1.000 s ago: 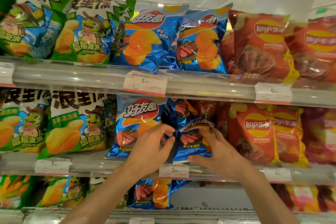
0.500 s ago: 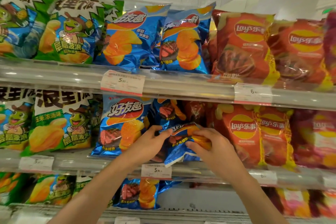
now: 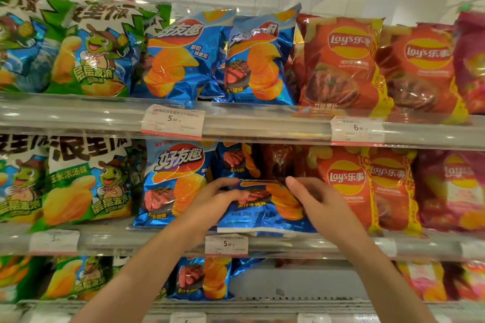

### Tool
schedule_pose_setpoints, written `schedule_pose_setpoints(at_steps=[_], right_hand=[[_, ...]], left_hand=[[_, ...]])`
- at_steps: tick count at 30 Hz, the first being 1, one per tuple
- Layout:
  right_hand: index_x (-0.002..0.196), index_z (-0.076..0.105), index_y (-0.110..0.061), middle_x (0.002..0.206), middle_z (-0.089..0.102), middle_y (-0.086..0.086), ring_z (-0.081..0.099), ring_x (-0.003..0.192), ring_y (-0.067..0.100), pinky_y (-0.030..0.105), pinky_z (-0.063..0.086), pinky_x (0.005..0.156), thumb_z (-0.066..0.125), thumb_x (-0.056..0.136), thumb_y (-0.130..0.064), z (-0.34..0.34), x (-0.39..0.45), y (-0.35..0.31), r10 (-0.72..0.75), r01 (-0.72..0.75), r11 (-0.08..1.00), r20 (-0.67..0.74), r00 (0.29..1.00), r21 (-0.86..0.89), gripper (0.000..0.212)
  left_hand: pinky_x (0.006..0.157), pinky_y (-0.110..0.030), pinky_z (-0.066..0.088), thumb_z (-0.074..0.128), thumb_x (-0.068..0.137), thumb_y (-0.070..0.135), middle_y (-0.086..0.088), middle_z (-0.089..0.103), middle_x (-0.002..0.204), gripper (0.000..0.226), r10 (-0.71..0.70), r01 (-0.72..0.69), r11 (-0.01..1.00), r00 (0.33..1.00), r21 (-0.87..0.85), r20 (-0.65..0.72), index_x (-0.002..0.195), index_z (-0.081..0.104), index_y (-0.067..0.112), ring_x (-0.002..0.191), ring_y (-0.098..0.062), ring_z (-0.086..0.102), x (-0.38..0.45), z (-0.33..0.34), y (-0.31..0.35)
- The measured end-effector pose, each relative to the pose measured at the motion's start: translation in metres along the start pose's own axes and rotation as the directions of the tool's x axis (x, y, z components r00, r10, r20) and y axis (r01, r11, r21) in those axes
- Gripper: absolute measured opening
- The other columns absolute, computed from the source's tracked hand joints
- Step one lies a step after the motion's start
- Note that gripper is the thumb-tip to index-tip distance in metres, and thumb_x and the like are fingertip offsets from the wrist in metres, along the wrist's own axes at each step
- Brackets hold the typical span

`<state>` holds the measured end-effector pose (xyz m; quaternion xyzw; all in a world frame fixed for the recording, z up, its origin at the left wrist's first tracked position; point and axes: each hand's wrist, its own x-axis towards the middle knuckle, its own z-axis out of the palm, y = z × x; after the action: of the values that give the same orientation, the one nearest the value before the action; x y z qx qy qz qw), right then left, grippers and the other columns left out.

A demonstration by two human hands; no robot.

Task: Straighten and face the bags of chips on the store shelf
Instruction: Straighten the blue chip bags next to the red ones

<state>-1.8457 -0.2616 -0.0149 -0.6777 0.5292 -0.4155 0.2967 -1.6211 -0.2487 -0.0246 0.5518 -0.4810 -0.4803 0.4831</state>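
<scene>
Now left hand (image 3: 210, 200) and right hand (image 3: 319, 200) grip slumped blue bag (image 3: 262, 214).

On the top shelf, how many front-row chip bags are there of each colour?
Green bags: 2
Blue bags: 2
Red Lay's bags: 2
Magenta bag, cut off at the right edge: 1
Total: 7

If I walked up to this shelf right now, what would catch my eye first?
Two bare hands, the left hand and the right hand, grip a slumped blue chip bag at the middle shelf's front edge. Left of it an upright blue bag faces out; to the right stand red Lay's bags.
</scene>
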Motion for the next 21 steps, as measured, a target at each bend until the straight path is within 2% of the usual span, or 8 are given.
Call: schedule_pose_setpoints(at_steps=[4, 5, 9, 13, 15, 17, 19, 21], right_hand=[[0.117, 0.062, -0.027, 0.100, 0.065, -0.013, 0.052, 0.079, -0.007, 0.005, 0.039, 0.069, 0.049, 0.092, -0.064, 0.003, -0.002, 0.000, 0.156, -0.145, 0.977, 0.061, 0.986, -0.155, 0.046], [0.120, 0.060, -0.028, 0.101, 0.064, -0.011, 0.051, 0.079, -0.007, 0.011, 0.041, 0.072, 0.048, 0.093, -0.064, 0.005, -0.003, -0.003, 0.187, -0.169, 0.971, 0.096, 0.978, -0.171, 0.047], [0.124, 0.064, -0.027, 0.110, 0.070, -0.011, 0.064, 0.103, 0.007, 0.033, 0.047, 0.102, 0.058, 0.084, -0.068, 0.010, -0.006, 0.001, 0.244, -0.247, 0.969, 0.165, 0.955, -0.003, 0.058], [0.126, 0.059, -0.022, 0.113, 0.069, -0.004, 0.064, 0.099, 0.007, 0.022, 0.051, 0.086, 0.069, 0.090, -0.041, 0.006, -0.013, 0.001, 0.208, -0.220, 0.971, 0.127, 0.970, 0.090, 0.041], [0.128, 0.057, -0.021, 0.114, 0.069, 0.001, 0.065, 0.094, 0.004, 0.012, 0.050, 0.071, 0.068, 0.093, -0.028, 0.004, -0.018, 0.000, 0.187, -0.204, 0.964, 0.108, 0.976, 0.173, 0.037], [0.129, 0.057, -0.019, 0.115, 0.069, 0.002, 0.068, 0.093, 0.007, 0.011, 0.051, 0.067, 0.068, 0.093, -0.022, 0.003, -0.022, 0.003, 0.195, -0.217, 0.945, 0.110, 0.975, 0.247, 0.038], [0.134, 0.056, -0.021, 0.119, 0.070, 0.001, 0.071, 0.098, 0.012, 0.019, 0.055, 0.075, 0.069, 0.092, -0.020, 0.003, -0.029, 0.004, 0.194, -0.223, 0.931, 0.126, 0.973, 0.288, 0.044], [0.134, 0.056, -0.026, 0.121, 0.069, -0.002, 0.072, 0.100, 0.013, 0.027, 0.058, 0.079, 0.069, 0.092, -0.018, 0.000, -0.035, 0.007, 0.176, -0.211, 0.922, 0.133, 0.975, 0.326, 0.045]], left_hand=[[0.047, -0.018, 0.041, 0.070, 0.091, 0.018, -0.003, 0.067, 0.083, 0.033, 0.026, -0.025, 0.997, 1.000, -0.067, 0.005, 0.121, 0.062, 0.029, 0.049, -0.004, 0.055, -0.016, -0.004, -0.015], [0.044, -0.017, 0.038, 0.069, 0.092, 0.017, -0.003, 0.066, 0.079, 0.032, 0.029, -0.029, 0.997, 1.000, -0.070, -0.004, 0.121, 0.062, 0.030, 0.045, -0.004, 0.051, -0.019, -0.005, -0.018], [0.042, -0.018, 0.040, 0.070, 0.090, 0.013, -0.003, 0.064, 0.074, 0.037, 0.033, -0.032, 0.992, 0.999, -0.119, 0.013, 0.122, 0.060, 0.030, 0.059, -0.010, 0.060, -0.030, -0.006, -0.023], [0.075, -0.034, 0.054, 0.073, 0.087, 0.030, 0.002, 0.072, 0.082, 0.041, 0.028, -0.027, 0.996, 0.999, -0.086, 0.019, 0.123, 0.057, 0.041, 0.092, -0.018, 0.070, -0.031, -0.003, -0.025], [0.088, -0.038, 0.054, 0.069, 0.088, 0.046, 0.000, 0.075, 0.087, 0.041, 0.037, -0.036, 0.997, 0.999, -0.073, 0.016, 0.126, 0.053, 0.046, 0.092, -0.016, 0.073, -0.032, 0.002, -0.024], [0.093, -0.038, 0.053, 0.064, 0.086, 0.057, 0.003, 0.075, 0.093, 0.053, 0.048, -0.047, 0.997, 0.998, -0.057, 0.029, 0.134, 0.043, 0.050, 0.092, -0.012, 0.073, -0.034, 0.008, -0.024], [0.103, -0.041, 0.049, 0.062, 0.081, 0.065, 0.010, 0.062, 0.133, 0.072, 0.057, -0.053, 0.996, 0.997, -0.073, 0.058, 0.144, 0.029, 0.057, 0.113, -0.012, 0.065, -0.035, 0.015, -0.025], [0.112, -0.039, 0.040, 0.062, 0.080, 0.066, 0.018, 0.038, 0.151, 0.079, 0.099, -0.092, 0.993, 0.991, -0.078, 0.086, 0.147, 0.020, 0.061, 0.133, -0.011, 0.049, -0.037, 0.020, -0.027]])
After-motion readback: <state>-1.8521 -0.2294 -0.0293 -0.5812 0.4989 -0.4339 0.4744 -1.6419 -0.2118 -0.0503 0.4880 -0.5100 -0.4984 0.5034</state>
